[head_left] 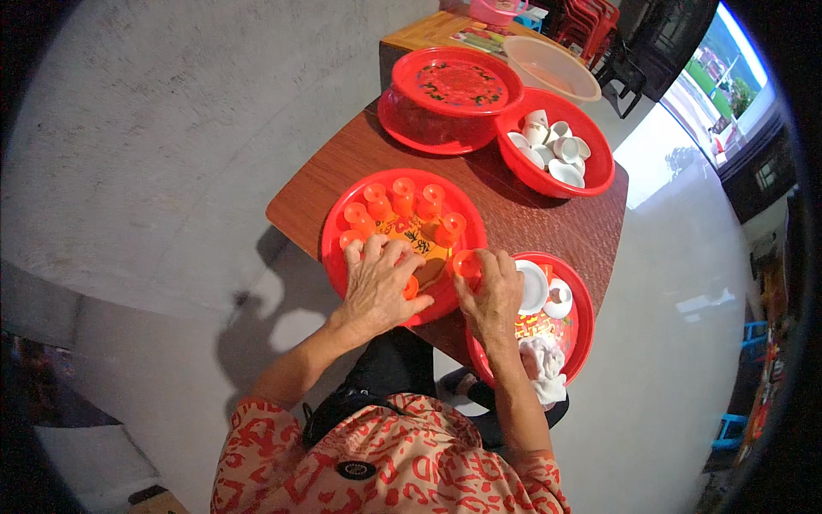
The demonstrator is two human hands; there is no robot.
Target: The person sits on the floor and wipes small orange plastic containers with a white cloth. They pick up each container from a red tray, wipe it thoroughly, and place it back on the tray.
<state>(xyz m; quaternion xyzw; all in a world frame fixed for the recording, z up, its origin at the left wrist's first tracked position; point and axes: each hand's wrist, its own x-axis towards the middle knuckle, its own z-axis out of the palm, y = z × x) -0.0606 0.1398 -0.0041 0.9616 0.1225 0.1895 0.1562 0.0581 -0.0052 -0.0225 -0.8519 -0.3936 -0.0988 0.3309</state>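
A round red tray [333, 278] with a yellow, dark-marked middle bears a ring of small orange stemmed cups [403, 190]. Over its near left part my left hand [374, 287] is spread, fingers apart. One more orange cup [411, 288] shows between its thumb and forefinger, partly covered; whether they touch it I cannot tell. My right hand [491, 300] grips an orange cup [467, 265] by its side at the tray's right rim. Beside that hand, a second red tray [582, 338] carries a white dish [532, 288], a white cup [558, 300] and a crumpled white cloth [543, 360].
At the back of the brown table [330, 176], a red basin [599, 178] contains several white cups. Left of it, a patterned red tray [454, 81] lies on another red vessel [437, 137]. Behind them stand a pale basin [548, 68] and stacked red chairs [586, 24]. A grey wall [188, 111] rises at left.
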